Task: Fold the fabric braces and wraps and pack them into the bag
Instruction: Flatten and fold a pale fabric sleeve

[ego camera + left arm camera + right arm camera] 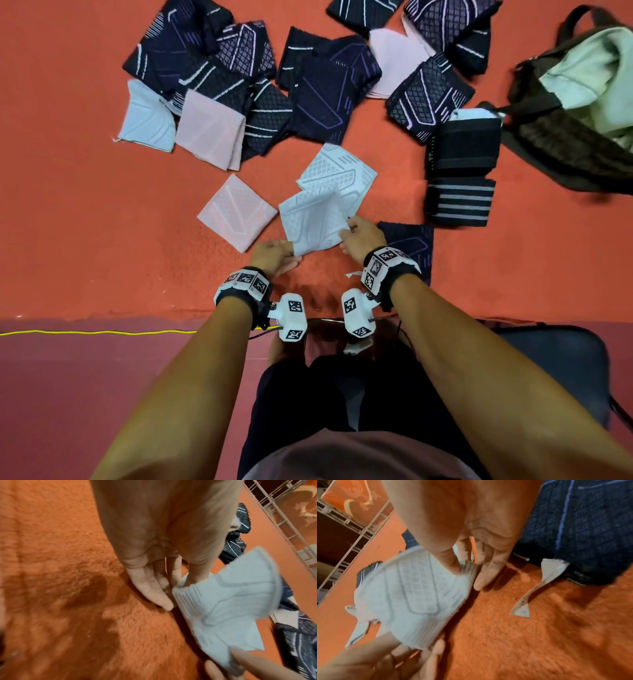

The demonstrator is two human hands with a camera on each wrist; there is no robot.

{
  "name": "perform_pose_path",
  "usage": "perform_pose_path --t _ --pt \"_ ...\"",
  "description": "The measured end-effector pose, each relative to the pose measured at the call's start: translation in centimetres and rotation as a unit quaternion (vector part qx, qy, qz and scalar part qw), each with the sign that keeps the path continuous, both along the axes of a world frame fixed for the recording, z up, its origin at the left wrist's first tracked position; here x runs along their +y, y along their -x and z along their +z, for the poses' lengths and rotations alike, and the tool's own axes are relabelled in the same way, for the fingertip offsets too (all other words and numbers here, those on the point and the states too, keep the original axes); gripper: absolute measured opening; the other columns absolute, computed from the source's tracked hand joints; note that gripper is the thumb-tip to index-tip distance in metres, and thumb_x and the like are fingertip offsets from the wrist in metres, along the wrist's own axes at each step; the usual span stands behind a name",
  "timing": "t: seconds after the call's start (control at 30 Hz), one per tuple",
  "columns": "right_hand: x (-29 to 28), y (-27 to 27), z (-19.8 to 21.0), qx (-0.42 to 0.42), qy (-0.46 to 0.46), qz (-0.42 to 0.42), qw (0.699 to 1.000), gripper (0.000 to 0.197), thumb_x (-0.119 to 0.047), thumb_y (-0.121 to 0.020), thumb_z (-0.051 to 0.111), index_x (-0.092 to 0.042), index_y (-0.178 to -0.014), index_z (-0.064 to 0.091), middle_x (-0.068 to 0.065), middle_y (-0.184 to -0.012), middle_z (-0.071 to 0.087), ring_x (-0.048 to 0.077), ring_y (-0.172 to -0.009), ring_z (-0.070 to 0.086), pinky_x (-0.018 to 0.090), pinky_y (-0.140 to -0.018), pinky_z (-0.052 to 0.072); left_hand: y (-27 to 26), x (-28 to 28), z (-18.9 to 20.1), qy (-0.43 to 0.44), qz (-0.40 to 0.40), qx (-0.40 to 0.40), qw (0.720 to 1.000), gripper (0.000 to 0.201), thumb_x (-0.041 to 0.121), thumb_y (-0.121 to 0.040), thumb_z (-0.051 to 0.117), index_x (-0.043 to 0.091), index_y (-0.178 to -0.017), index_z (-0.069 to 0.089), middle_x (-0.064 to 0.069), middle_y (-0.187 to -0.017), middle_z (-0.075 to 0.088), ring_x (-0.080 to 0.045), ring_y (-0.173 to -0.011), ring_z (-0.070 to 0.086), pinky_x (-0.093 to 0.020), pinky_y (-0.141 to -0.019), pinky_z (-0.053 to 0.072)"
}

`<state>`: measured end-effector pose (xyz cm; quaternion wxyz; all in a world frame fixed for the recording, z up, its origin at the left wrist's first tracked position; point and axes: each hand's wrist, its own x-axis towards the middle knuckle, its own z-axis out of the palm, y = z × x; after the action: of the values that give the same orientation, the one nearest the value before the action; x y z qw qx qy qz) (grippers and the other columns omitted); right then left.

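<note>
We mid-fold: left hand (274, 255) and right hand (363, 236) pinch white brace (310, 222); next fold over, bag (579, 102)

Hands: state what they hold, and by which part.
Both hold one pale blue knit brace. The left hand pinches its near-left ribbed corner; the right hand pinches its right edge.

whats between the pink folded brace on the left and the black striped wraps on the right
In the head view, two white braces lie between the pink brace and striped wraps: one flat, one held by both hands.
</note>
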<state>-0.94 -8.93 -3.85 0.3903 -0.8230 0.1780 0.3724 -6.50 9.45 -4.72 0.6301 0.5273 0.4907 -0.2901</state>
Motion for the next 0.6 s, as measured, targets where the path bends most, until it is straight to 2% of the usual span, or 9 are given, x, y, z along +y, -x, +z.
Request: perform_pose_path --t 0.1,0.2,0.23,0.27,0.33,0.4,0.5,0.53,0.6 --pt "-0.3 -0.8 -0.2 -0.017 -0.018 -0.026 0.999 0.019 -0.017 -0.086 0.058 -0.024 -0.102 0.064 0.002 -0.100 0.070 0.023 -0.093 0.069 0.044 -0.089 0.057 0.0 0.6 -0.1 -0.015 -0.042 -0.015 0.999 0.018 -0.003 -0.086 0.069 0.013 -0.081 0.061 -0.001 -0.067 0.066 -0.008 -0.064 0.062 -0.013 -0.062 0.054" --pt "-0.4 -1.3 0.0 -0.032 -0.025 -0.028 0.999 0.022 -0.018 -0.086 0.060 -0.026 -0.106 0.063 0.001 -0.106 0.070 0.024 -0.097 0.068 0.045 -0.091 0.056 0.0 1.0 0.0 -0.008 -0.071 -0.026 0.997 0.022 -0.006 -0.085 0.068 0.014 -0.081 0.060 -0.002 -0.070 0.066 -0.009 -0.065 0.063 -0.014 -0.060 0.054" --pt "-0.4 -1.4 0.4 -0.034 -0.024 -0.025 0.999 0.020 -0.018 -0.087 0.060 -0.027 -0.105 0.061 0.002 -0.107 0.069 0.024 -0.097 0.068 0.042 -0.090 0.056 0.0 1.0 0.1 -0.011 -0.076 -0.031 0.997 0.021 -0.006 -0.085 0.068 0.013 -0.082 0.059 -0.004 -0.070 0.066 -0.010 -0.065 0.063 -0.015 -0.060 0.054" --pt "-0.4 -1.5 0.8 -0.037 -0.022 -0.018 0.999 0.018 -0.017 -0.089 0.059 -0.027 -0.105 0.061 0.001 -0.107 0.069 0.023 -0.096 0.067 0.035 -0.086 0.056 -0.1 1.0 0.2 -0.020 -0.077 -0.039 0.996 0.022 -0.006 -0.085 0.068 0.013 -0.083 0.058 -0.006 -0.072 0.066 -0.012 -0.066 0.064 -0.016 -0.059 0.055" --pt "-0.6 -1.7 1.1 -0.049 -0.018 0.011 0.999 0.015 -0.015 -0.092 0.056 -0.021 -0.104 0.065 0.000 -0.100 0.067 0.018 -0.090 0.062 0.019 -0.069 0.047 -0.4 1.0 0.1 -0.040 -0.071 -0.062 0.995 0.020 -0.005 -0.087 0.065 0.012 -0.084 0.056 -0.009 -0.075 0.066 -0.015 -0.068 0.064 -0.017 -0.058 0.055" --pt "-0.7 -1.8 1.3 -0.065 -0.013 0.030 0.997 0.017 -0.013 -0.093 0.053 -0.012 -0.103 0.067 0.005 -0.095 0.067 0.015 -0.083 0.058 0.017 -0.062 0.042 -0.7 0.8 0.2 -0.051 -0.046 -0.080 0.994 0.013 -0.002 -0.090 0.062 0.010 -0.089 0.055 -0.009 -0.080 0.065 -0.016 -0.073 0.065 -0.019 -0.060 0.056" --pt "-0.7 -1.2 1.1 -0.078 -0.018 0.026 0.996 0.026 -0.008 -0.091 0.051 -0.011 -0.111 0.067 0.011 -0.102 0.069 0.019 -0.087 0.063 0.030 -0.076 0.050 -0.9 0.5 0.2 -0.055 -0.004 -0.112 0.992 0.023 0.007 -0.088 0.070 0.012 -0.105 0.054 -0.005 -0.093 0.066 -0.017 -0.087 0.068 -0.026 -0.072 0.057" --pt "-0.7 -0.9 0.9 -0.084 -0.014 0.025 0.996 0.033 -0.006 -0.089 0.052 -0.015 -0.119 0.064 0.009 -0.109 0.067 0.020 -0.095 0.064 0.032 -0.084 0.052 -1.0 0.3 0.2 -0.054 -0.001 -0.120 0.991 0.026 0.009 -0.087 0.072 0.013 -0.105 0.054 -0.001 -0.090 0.066 -0.016 -0.087 0.068 -0.028 -0.075 0.058" --pt "-0.8 0.0 0.5 -0.103 -0.005 0.018 0.994 0.051 -0.005 -0.086 0.058 -0.024 -0.133 0.054 0.006 -0.127 0.056 0.020 -0.111 0.060 0.034 -0.099 0.050 -1.0 -0.4 0.4 -0.051 -0.021 -0.141 0.989 0.021 0.008 -0.087 0.073 0.014 -0.100 0.058 0.009 -0.072 0.064 -0.011 -0.075 0.066 -0.031 -0.078 0.058"
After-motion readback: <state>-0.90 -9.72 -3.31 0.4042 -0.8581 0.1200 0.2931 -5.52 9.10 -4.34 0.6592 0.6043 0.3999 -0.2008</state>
